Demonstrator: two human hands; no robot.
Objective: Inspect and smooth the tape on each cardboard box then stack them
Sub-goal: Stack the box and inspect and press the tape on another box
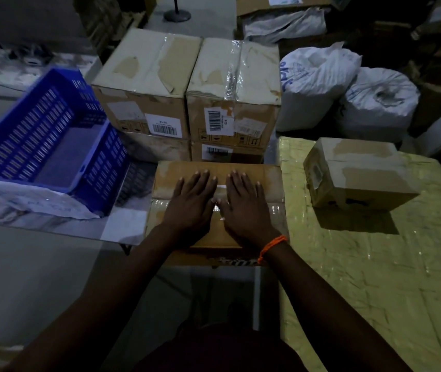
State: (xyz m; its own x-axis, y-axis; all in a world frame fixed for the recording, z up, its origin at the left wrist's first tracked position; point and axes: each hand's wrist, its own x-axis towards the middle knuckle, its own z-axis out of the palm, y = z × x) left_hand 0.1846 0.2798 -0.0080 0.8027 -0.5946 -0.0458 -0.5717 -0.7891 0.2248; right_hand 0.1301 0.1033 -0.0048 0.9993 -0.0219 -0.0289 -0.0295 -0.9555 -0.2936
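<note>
Both grips released, nothing grasped. Left hand [191,202] and right hand [243,208] lie flat, fingers straight, side by side on top of the cardboard box [269,181] right in front of the person, pressing over its glossy tape [277,209]. Orange thread bracelet [271,247] on the right wrist. Just right of the box is a yellow-green wrapped table [374,277] carrying a smaller taped box [358,173], apart from the hands. Blue slotted crate [39,135] to the left. Directly behind, stacked barcode-labelled cartons [147,84]; white sacks [318,84] far right. Lighting is dim.
</note>
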